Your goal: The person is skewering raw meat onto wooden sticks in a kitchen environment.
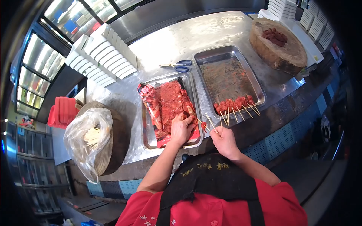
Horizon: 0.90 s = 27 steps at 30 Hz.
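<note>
My left hand [182,130] reaches into an open bag of red marinated meat [171,97], its curled fingertips pressed on the meat near the bag's right edge. That bag lies in a steel tray [146,139]. My right hand [225,142] grips several thin wooden skewers [211,122] just past the tray's right side. A small red meat piece [204,126] is threaded on one skewer, whose tip points at my left fingers. In a second steel tray [205,93], a row of meat skewers [233,104] lies along the near edge, with bare stick ends over the rim.
Blue-handled scissors [181,66] lie behind the trays. On the left, a plastic bag of skewers [92,138] rests on a wooden block [116,147], near white containers [110,53] and red containers [63,110]. A round chopping block [265,53] bears dark meat [274,36] at right.
</note>
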### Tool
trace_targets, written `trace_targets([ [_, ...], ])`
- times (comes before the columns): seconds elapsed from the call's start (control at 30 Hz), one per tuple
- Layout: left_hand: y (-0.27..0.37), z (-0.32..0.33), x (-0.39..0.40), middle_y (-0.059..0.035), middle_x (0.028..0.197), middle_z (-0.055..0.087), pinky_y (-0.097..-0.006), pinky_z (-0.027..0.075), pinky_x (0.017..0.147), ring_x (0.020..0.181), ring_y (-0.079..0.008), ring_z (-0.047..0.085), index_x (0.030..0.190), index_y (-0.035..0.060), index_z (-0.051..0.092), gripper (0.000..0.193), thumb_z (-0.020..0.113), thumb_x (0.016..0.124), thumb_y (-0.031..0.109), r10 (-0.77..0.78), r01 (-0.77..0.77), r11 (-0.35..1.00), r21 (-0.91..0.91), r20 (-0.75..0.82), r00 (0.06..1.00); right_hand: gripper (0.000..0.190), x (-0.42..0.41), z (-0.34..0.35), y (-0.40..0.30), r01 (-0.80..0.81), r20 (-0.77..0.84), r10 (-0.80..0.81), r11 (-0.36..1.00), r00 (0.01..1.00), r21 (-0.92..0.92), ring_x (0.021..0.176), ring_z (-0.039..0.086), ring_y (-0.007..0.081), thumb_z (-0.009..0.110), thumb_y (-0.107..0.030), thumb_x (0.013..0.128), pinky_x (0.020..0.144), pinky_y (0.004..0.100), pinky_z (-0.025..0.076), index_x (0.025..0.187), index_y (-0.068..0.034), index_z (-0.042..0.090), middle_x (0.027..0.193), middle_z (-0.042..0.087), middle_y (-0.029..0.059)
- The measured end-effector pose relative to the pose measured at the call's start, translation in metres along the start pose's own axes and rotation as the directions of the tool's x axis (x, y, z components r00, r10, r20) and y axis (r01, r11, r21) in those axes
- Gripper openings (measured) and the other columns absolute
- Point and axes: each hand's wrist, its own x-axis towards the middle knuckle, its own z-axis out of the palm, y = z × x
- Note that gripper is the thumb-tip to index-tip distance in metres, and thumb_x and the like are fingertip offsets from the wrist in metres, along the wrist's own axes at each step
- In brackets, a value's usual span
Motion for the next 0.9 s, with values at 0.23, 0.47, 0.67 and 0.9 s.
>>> trace_targets([
  [0.23,0.003,-0.002,0.002,-0.0152,0.087,0.056,-0.0427,0.043,0.075,0.086,-0.0331,0.054,0.088,0.0070,0.065,0.023,0.067,0.070,0.021,-0.004,-0.023,0.960,0.281,0.095,0.995,0.021,0.000,-0.003,0.001,0.012,0.005,-0.012,0.998,1.000,0.063,0.046,0.042,0.0040,0.055,-0.011,0.086,0.041,0.0235,0.032,0.068,-0.001,0.052,0.052,0.047,-0.0009],
  [0.47,-0.020,-0.007,-0.010,-0.0083,0.076,0.064,-0.0313,0.047,0.062,0.066,-0.0147,0.057,0.090,0.0007,0.064,0.013,0.062,0.082,0.010,-0.310,0.312,0.860,-0.405,0.073,0.948,0.020,-0.001,0.004,-0.006,-0.009,0.087,0.004,0.999,0.996,0.053,0.045,0.041,0.0032,0.055,-0.011,0.087,0.040,0.0227,0.030,0.069,-0.002,0.053,0.052,0.047,-0.0025],
  [0.67,-0.019,-0.038,-0.025,-0.0050,0.086,0.064,-0.0242,0.044,0.059,0.072,-0.0128,0.057,0.094,0.0035,0.062,0.012,0.056,0.089,0.012,-0.412,0.478,-0.111,-0.871,0.478,0.776,0.022,-0.002,0.013,-0.024,-0.015,0.198,-0.010,0.992,0.980,0.127,0.055,0.040,0.0051,0.055,-0.012,0.086,0.049,0.0271,0.036,0.069,0.003,0.053,0.055,0.048,0.0030],
  [0.9,-0.012,-0.040,-0.035,-0.0032,0.082,0.062,-0.0241,0.045,0.058,0.068,-0.0118,0.055,0.094,0.0035,0.062,0.011,0.055,0.089,0.011,-0.380,0.348,-0.239,-0.906,0.417,0.825,0.022,-0.006,0.020,-0.039,-0.006,0.242,-0.021,0.994,0.970,0.109,0.055,0.039,0.0048,0.056,-0.011,0.085,0.049,0.0267,0.036,0.068,0.002,0.051,0.055,0.047,0.0016],
])
